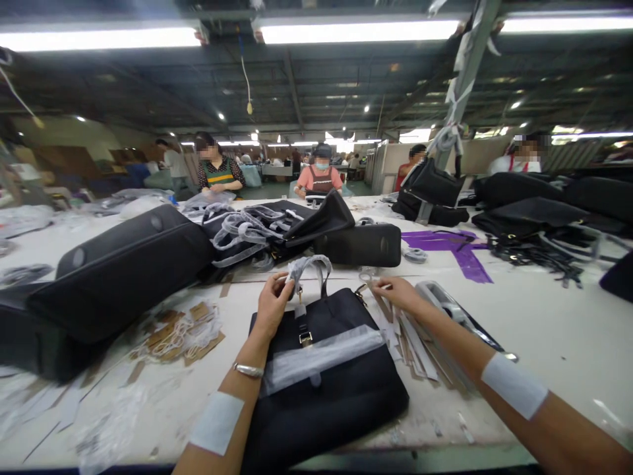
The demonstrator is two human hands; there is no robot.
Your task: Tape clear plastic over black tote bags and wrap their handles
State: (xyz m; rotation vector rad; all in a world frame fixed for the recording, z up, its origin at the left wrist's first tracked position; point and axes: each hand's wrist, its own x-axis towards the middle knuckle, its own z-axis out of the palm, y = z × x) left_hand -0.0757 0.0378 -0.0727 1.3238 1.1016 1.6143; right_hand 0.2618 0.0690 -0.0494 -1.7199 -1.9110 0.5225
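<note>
A black handbag [336,389] lies on the white table in front of me, with a gold buckle [305,338] on its strap and a band of clear plastic film [324,356] across its front. My left hand [273,305] is closed on the bag's plastic-wrapped handle [316,262] at its left end. Beyond the bag's upper right corner, my right hand [399,293] has its fingertips pinched together beside a small pale ring [366,278]. What those fingers hold is too small to make out. Under that hand lie several paper and card strips [415,346].
Large black bags [123,264] are piled at left, more bags [359,244] at the back. Brown tags with white cords [182,333] lie left of the handbag. A long grey tool [457,313] and purple sheet [465,251] are at right. People [320,175] work across the table.
</note>
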